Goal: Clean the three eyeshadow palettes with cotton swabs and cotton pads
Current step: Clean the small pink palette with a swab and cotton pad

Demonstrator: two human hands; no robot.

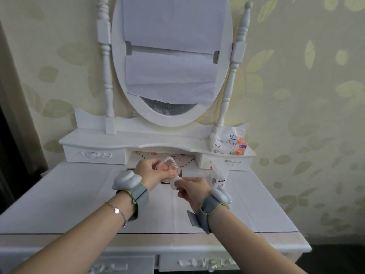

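Right hand (pixel 192 189) wipes palette (pixel 167 168) gripped by left hand (pixel 149 170).

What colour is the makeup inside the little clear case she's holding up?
Pinkish-orange, seen through the clear eyeshadow palette gripped in the left hand; the head view shows it.

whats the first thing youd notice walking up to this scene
Two hands meet at mid-table: the left hand grips a small clear-lidded palette with pinkish pans, and the right hand pinches something white against its near edge. Behind them stands a white oval mirror whose glass is mostly covered by sheets of white paper. A tissue pack sits on the right shelf.
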